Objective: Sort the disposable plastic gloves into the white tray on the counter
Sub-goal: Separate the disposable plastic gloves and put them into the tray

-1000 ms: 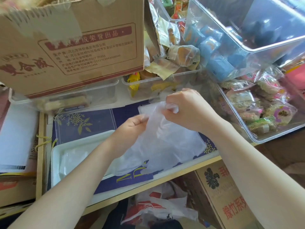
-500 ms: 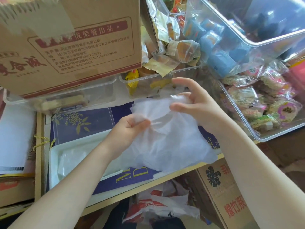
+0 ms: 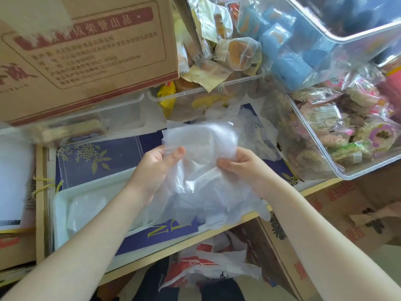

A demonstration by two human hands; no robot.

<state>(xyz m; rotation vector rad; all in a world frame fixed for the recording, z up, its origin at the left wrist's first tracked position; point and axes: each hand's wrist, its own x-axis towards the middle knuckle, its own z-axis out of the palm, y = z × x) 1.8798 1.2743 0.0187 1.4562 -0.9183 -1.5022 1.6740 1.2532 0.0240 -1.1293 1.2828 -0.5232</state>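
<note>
Both hands have dropped lower and closer together since half a second ago. Head view: left hand (image 3: 155, 168) and right hand (image 3: 243, 165) each pinch a clear plastic glove (image 3: 201, 170), which hangs between them. White tray (image 3: 59, 205) lies below and left of the grip, on the counter (image 3: 102, 157).

counter (image 3: 195, 237): wood-edged, blue cover | cardboard box (image 3: 86, 61) behind | clear snack bins (image 3: 347, 148) right
</note>
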